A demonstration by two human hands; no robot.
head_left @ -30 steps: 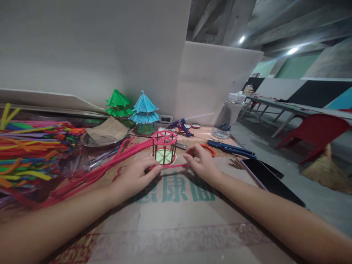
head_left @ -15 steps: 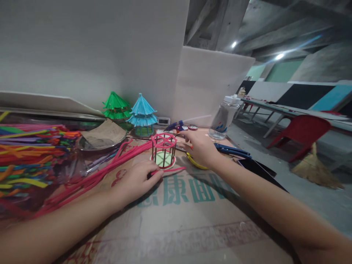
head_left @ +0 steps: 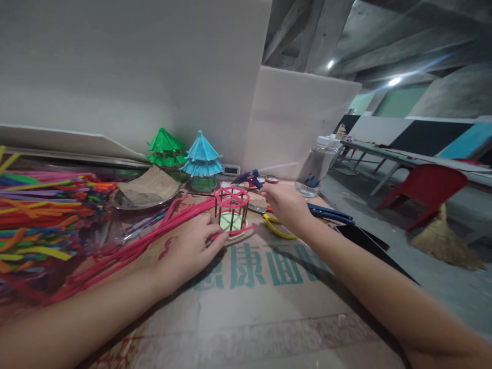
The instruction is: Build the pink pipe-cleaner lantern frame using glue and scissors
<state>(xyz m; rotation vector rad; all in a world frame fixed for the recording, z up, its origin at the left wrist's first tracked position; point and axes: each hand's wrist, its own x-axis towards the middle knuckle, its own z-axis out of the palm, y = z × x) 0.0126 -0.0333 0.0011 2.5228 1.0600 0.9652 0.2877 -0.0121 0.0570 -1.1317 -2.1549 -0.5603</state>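
Observation:
A small cage-like frame (head_left: 231,199) with a pink hexagonal top and dark posts stands on a pale green base. At its front left, my left hand (head_left: 196,241) pinches a pink pipe cleaner (head_left: 249,229), whose free end sticks out to the right before the base. My right hand (head_left: 286,205) is closed on the handle of a blue glue gun (head_left: 249,178), behind and to the right of the frame. Scissors with yellow handles (head_left: 277,229) lie beneath that hand. Long pink pipe cleaners (head_left: 154,230) run to the left of the frame.
Two model pavilions, green (head_left: 164,148) and blue (head_left: 200,156), stand at the back. A metal bowl (head_left: 148,205) and bundles of coloured pipe cleaners (head_left: 42,215) are at left. A clear bottle (head_left: 313,166), blue pliers (head_left: 330,213) and a black flat object (head_left: 369,246) are at right.
My right hand has closed on the glue gun's handle, where its fingers were reaching before. My left hand has drawn the pink pipe cleaner slightly closer to the base. The view has shifted slightly.

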